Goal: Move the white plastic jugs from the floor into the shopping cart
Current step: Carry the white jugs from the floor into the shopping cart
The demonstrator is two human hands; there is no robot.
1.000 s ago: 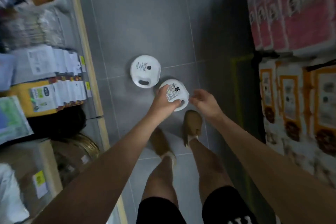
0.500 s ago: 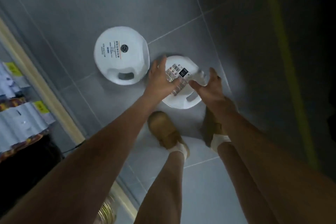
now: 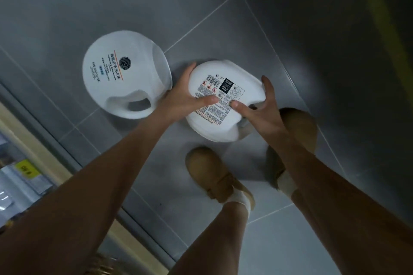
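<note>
Far left, beige shelf edge point(image 3: 22, 138). Next, round white plastic jug point(image 3: 120, 73) with a cut-out handle, flat on the grey tiled floor point(image 3: 279, 18), untouched, probably next in line. Then left hand point(image 3: 181, 98) wrapped round the left rim of the second white label-side-up jug point(image 3: 223, 87), thumb on top, right hand point(image 3: 261, 109) mirroring on the right rim. Two-handed squeeze, guessing for weight. Down by the tan shoes point(image 3: 214, 174), can't tell if lifted. No shopping cart in sight.
</note>
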